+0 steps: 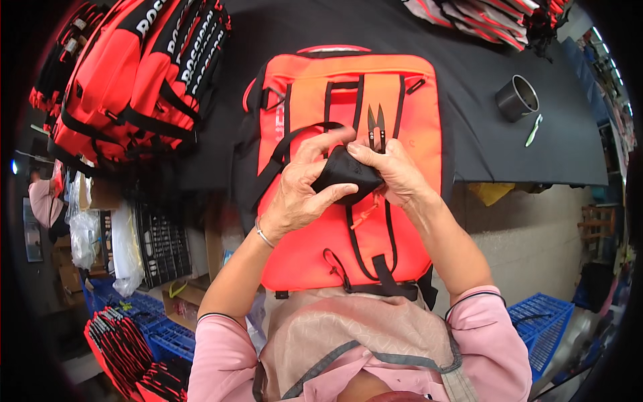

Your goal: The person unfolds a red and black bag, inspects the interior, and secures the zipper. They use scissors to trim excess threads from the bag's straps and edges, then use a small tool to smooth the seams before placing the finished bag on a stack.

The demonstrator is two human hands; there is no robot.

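Left grip (303,179) and right grip (395,173) hold black fabric (345,171).

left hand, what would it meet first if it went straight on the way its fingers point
Beyond the black fabric piece it already holds, the left hand would probably meet the right hand first, though depth is hard to judge.

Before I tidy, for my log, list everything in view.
table: one, black, upper middle
backpack: one, orange, on table
fabric: one piece, black, over backpack
snips: one, dark, over backpack
cup: one, grey, table right
tool: one, pale green, beside cup
bags: several, red and black, table left
bundles: several, red and grey, top right
crates: several, blue, lower sides
stack: one, red and black, lower left
clutter: uncountable, mixed, around the edges
left hand: one, bare, holding fabric
right hand: one, bare, holding snips
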